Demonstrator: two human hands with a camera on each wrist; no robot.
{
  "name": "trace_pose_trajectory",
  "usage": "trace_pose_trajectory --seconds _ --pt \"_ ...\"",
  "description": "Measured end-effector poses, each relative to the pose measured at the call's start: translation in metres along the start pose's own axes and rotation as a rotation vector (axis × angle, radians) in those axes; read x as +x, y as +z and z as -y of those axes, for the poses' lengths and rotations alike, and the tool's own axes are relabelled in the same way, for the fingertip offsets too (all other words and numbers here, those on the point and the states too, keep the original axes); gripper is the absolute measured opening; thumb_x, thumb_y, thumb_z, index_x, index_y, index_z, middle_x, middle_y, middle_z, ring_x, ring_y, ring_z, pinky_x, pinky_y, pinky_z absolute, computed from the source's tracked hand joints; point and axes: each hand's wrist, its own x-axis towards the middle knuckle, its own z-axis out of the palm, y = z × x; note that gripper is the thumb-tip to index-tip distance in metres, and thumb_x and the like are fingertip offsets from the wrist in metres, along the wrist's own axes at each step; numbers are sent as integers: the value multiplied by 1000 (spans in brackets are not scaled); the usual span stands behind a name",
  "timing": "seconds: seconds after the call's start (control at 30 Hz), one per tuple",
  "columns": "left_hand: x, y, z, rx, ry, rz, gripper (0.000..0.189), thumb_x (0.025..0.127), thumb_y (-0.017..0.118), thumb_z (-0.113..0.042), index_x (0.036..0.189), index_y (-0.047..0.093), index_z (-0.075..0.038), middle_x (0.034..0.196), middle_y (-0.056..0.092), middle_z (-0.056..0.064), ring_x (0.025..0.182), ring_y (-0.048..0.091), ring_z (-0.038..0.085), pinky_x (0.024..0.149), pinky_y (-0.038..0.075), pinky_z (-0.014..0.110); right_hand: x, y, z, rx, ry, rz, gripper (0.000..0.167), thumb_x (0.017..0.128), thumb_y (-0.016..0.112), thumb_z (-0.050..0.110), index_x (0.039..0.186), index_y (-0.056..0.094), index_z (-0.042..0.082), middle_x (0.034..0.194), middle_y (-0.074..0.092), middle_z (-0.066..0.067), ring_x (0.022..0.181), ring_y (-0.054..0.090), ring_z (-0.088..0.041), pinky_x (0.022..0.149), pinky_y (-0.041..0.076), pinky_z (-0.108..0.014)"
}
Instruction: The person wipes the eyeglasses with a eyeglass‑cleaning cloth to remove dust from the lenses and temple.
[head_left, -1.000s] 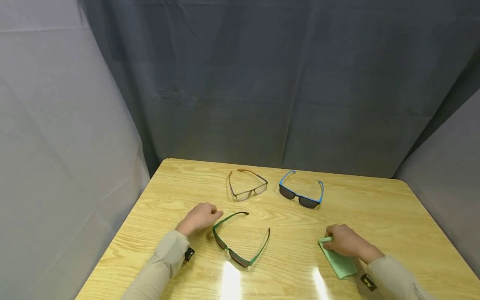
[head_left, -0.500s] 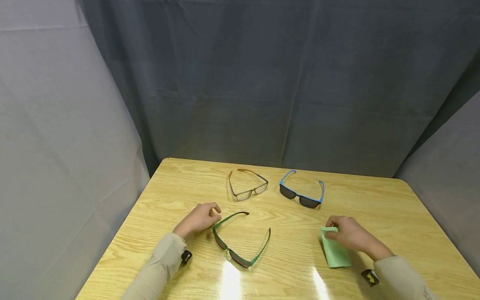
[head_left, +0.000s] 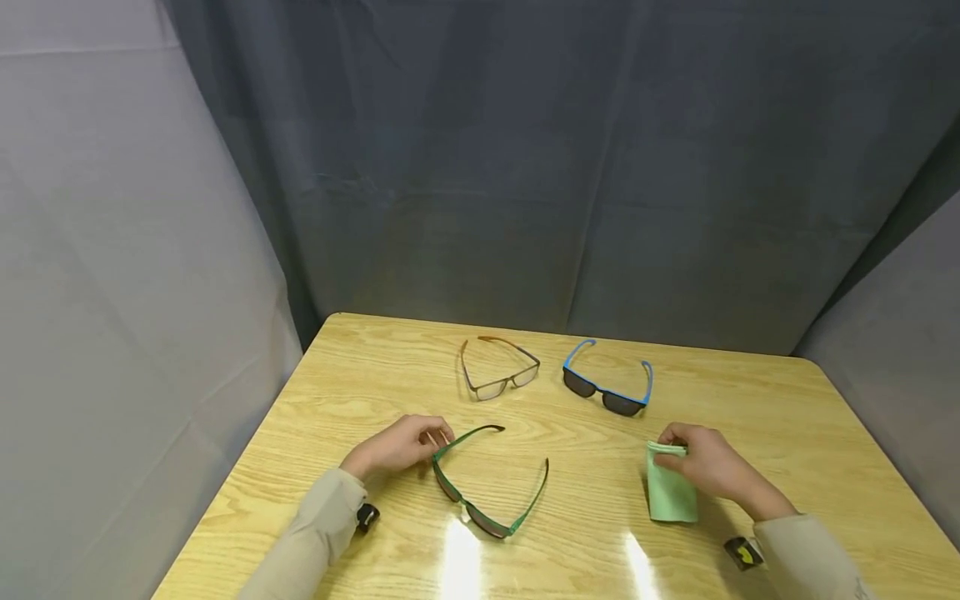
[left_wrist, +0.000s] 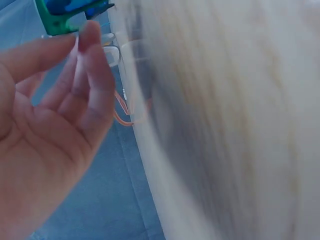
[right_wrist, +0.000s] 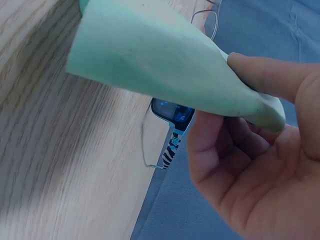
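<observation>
A pair of green-framed sunglasses [head_left: 467,502] lies on the table with its temples unfolded. My left hand [head_left: 401,444] is at its left hinge, thumb and a bent finger pinching the frame corner; in the left wrist view the fingertips meet against the green frame [left_wrist: 57,25]. On the right, my right hand [head_left: 708,464] grips a folded light green cleaning cloth [head_left: 671,492] by its top edge. Seen from the right wrist, the cloth [right_wrist: 145,55] is between thumb and fingers, hanging close over the table.
Behind the hands lie thin-framed eyeglasses [head_left: 507,382] and blue-and-black sunglasses [head_left: 606,392], both unfolded. All rest on a wooden table [head_left: 360,358]. A dark grey curtain [head_left: 480,183] closes off the back, with light grey cloth [head_left: 150,292] at the sides.
My right hand has raised the cloth's top edge and moved slightly away from me, so the cloth now hangs steeper. The left fingers have curled in at the green frame, which has shifted slightly right.
</observation>
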Motion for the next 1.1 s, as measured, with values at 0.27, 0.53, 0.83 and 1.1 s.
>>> trace_pose_trajectory --seconds 0.27,0.53,0.83,1.1 --pt "-5 1 -5 39 33 111 29 90 59 5 111 70 -13 111 63 -4 99 61 16 82 49 25 -2 -1 1 1 10 -6 13 85 70 19 88 62 10 97 66 -8 92 60 -30 72 49 -43" --pt "-2 5 -14 110 72 133 27 84 65 9 102 72 -10 101 63 -6 90 62 9 78 49 20 -1 -2 3 7 30 -6 13 85 70 19 89 62 9 92 65 -4 80 55 -18 64 45 -33" --pt "1 6 -21 214 132 59 22 83 72 -3 104 73 -10 93 59 -9 83 58 5 73 49 19 0 -1 4 18 39 -5 13 85 70 18 89 62 8 86 63 -1 73 49 -16 59 43 -30" --pt "1 5 -29 362 190 6 22 83 74 -15 105 73 -13 97 54 -6 83 53 8 74 46 20 1 -2 7 31 48 3 16 86 70 20 91 62 7 89 64 -2 75 52 -16 61 44 -32"
